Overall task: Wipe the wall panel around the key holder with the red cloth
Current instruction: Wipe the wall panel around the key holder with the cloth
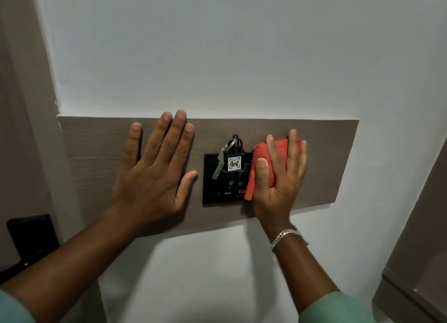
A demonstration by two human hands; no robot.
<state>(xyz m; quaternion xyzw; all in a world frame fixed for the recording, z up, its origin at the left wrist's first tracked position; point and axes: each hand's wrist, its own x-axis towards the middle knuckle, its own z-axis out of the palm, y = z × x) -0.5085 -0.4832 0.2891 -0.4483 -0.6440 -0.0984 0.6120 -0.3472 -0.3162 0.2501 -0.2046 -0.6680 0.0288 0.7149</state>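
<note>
A brown wood-grain wall panel (326,158) runs across the white wall. At its middle sits a black key holder (217,192) with a key and a tag marked 406 (234,163) hanging in it. My right hand (283,177) presses a folded red cloth (260,163) flat against the panel, just right of the key holder, with the cloth's left edge overlapping the holder's right side. My left hand (157,167) lies flat on the panel to the left of the holder, fingers spread, holding nothing.
A brown door frame (26,104) stands at the left with a black handle plate (33,235) low down. A brown cabinet edge (420,250) rises at the lower right. White wall (217,44) lies above and below the panel.
</note>
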